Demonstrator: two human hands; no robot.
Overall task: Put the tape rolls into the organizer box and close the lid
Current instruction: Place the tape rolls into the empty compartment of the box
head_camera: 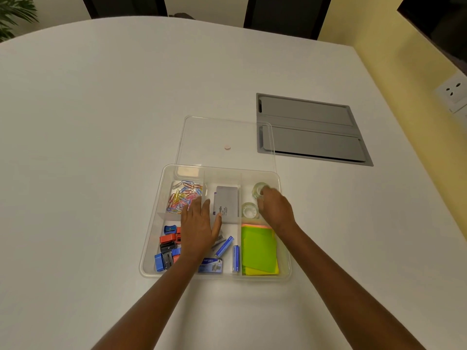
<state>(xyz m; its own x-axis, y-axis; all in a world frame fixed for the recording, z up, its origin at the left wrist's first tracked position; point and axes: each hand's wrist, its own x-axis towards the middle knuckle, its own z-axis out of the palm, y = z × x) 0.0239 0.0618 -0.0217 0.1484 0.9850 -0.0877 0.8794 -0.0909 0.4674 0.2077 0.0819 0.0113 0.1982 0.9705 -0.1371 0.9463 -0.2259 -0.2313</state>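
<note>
A clear plastic organizer box (151, 238) sits on the white table, its top uncovered. Its clear lid (225, 130) lies flat on the table just behind it. In the far right compartment, one clear tape roll (249, 210) lies flat. A second clear tape roll (258, 190) is tilted behind it, with the fingers of my right hand (275, 210) on it. My left hand (199, 227) hovers flat with fingers apart over the box's middle, holding nothing.
Other compartments hold coloured paper clips (184, 195), a grey stamp pad (226, 204), sharpeners (168, 246), staple boxes (223, 247) and green sticky notes (257, 248). A grey cable hatch (310, 130) is set into the table at the back right. A wall socket (452, 90) is at far right.
</note>
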